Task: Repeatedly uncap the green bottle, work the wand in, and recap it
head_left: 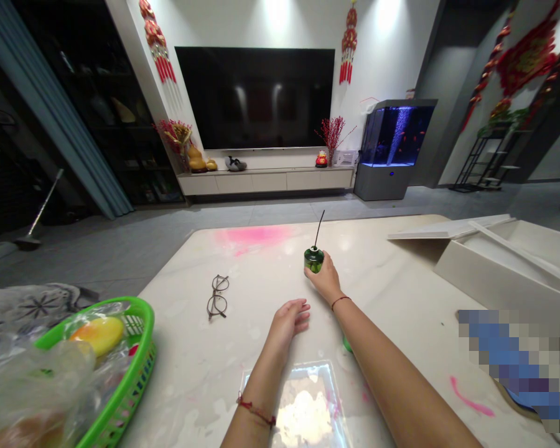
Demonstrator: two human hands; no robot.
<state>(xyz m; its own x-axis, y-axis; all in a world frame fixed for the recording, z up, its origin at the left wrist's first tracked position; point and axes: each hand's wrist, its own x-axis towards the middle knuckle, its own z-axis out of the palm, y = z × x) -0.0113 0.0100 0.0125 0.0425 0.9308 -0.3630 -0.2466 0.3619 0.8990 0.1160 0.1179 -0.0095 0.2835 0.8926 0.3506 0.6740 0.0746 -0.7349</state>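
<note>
A small dark green glass bottle (313, 260) stands upright on the table, with one thin black stick (320, 228) rising from its neck. My right hand (325, 278) is wrapped around the bottle's right side. Nearer to me, my left hand (291, 317) hovers at or rests on the tabletop with loosely curved fingers apart, holding nothing. A green object (347, 344) peeks out beside my right forearm, which hides most of it. To the left of my hands lies a pair of eyeglasses (218, 297).
A green plastic basket (147, 317) with fruit and plastic bags fills the near left. On the right sits a white box (476, 264) with its flap raised, near a blurred blue object (508, 361). Pink stains (256, 235) mark the marble-like table (182, 348).
</note>
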